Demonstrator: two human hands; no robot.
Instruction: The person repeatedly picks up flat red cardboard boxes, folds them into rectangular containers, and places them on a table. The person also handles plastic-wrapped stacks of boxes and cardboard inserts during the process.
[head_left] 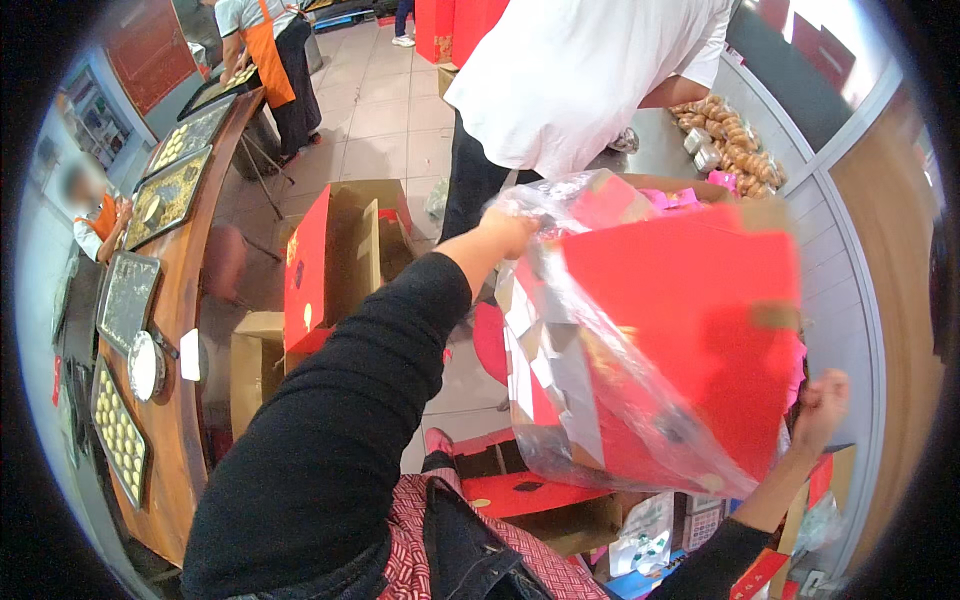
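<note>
A large red cardboard box [690, 320], partly covered by a clear plastic bag [630, 370], stands tilted in front of me. White folded pieces [560, 380] show through the bag on its left side. My left hand [508, 232] is closed on the bag's gathered edge at the upper left, with the arm stretched far forward. My right hand [825, 400] is curled closed beside the box's lower right side; whether it holds anything does not show. Pink wrappings [670, 198] lie behind the box's top edge.
Open red cartons [310, 270] stand on the tiled floor to the left. A wooden table [190, 430] along the left carries trays of dough pieces [120, 430] and a white bowl [146, 365]. Close ahead, a person in white [590, 80] bends over. Bagged buns [730, 140] lie behind right.
</note>
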